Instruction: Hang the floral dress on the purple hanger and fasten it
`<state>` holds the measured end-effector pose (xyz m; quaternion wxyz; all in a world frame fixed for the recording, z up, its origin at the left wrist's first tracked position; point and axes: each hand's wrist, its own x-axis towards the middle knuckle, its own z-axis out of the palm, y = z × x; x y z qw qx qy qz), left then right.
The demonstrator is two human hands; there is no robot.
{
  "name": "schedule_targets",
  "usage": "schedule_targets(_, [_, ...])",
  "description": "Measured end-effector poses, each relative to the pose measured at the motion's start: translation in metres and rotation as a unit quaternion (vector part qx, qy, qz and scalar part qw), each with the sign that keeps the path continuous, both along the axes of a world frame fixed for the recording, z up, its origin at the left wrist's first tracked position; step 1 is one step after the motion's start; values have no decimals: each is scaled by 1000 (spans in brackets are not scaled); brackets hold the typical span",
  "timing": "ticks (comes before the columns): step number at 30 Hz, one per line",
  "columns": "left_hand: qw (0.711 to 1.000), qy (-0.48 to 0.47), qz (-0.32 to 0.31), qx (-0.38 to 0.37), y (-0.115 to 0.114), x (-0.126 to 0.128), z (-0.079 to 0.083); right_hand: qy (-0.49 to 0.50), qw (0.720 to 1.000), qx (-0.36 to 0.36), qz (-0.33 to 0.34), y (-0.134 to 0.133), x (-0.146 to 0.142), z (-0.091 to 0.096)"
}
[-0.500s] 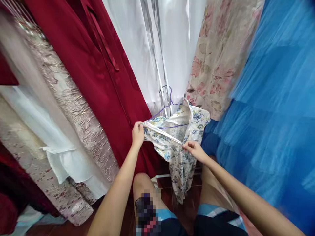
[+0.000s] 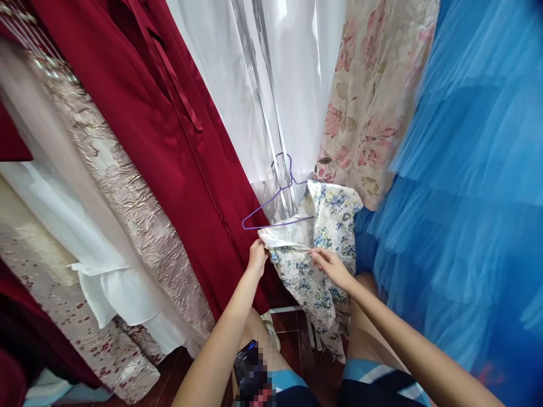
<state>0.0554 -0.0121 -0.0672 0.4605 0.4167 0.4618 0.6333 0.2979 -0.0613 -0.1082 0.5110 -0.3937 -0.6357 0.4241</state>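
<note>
A white dress with blue and yellow flowers (image 2: 335,226) hangs by one shoulder on a purple hanger (image 2: 265,206). The hanger's left arm is bare, and its hook is up against long white straps (image 2: 271,130). My left hand (image 2: 258,257) is closed on the dress's left shoulder edge, just below the hanger's bare end. At the middle of the neckline, my right hand (image 2: 331,265) pinches the dress's edge between thumb and fingers. The neckline edge runs between my two hands. The lower part of the dress droops toward the floor between my legs.
Behind the hanger hangs white satin cloth (image 2: 292,68). A dark red gown (image 2: 169,152) and pale textured dresses (image 2: 139,209) hang on the left. To the right are a pink-flowered dress (image 2: 369,113) and a blue tulle gown (image 2: 458,198). A phone (image 2: 248,362) lies on my left thigh.
The dress's left shoulder has come off the hanger's left arm. My left hand has moved down and to the right with that edge, closer to my right hand.
</note>
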Motion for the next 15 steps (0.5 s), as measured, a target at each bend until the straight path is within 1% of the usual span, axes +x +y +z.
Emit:
schedule_targets(2, [999,39,-36,3,-9,9,-6,-19,998,46,-31,4,2,18])
schedule_targets(4, [995,71,-71,16,-17,20,-5,-50,994,81,-48,10,3,36])
schedule_targets(6, [990,92,-96,41,-25,33,4,-87,991,91,-45,19,4,48])
schedule_targets(8, [978,137,-122,97,-37,47,19,-117,988,90,-44,29,6,50])
schedule_targets(9, [966,171,-140,136,-44,54,28,-124,987,90,-51,34,8,48])
schedule_targets(10, [947,213,-161,178,-52,60,36,-124,986,86,-66,39,11,44])
schedule_targets(12, [900,293,-200,254,-69,72,51,-102,985,60,-124,47,21,37])
schedule_targets(14, [864,343,-223,294,-84,80,59,-66,981,7,-183,50,32,32])
schedule_targets(15, [856,358,-223,301,-89,83,60,-49,980,-29,-193,49,37,31])
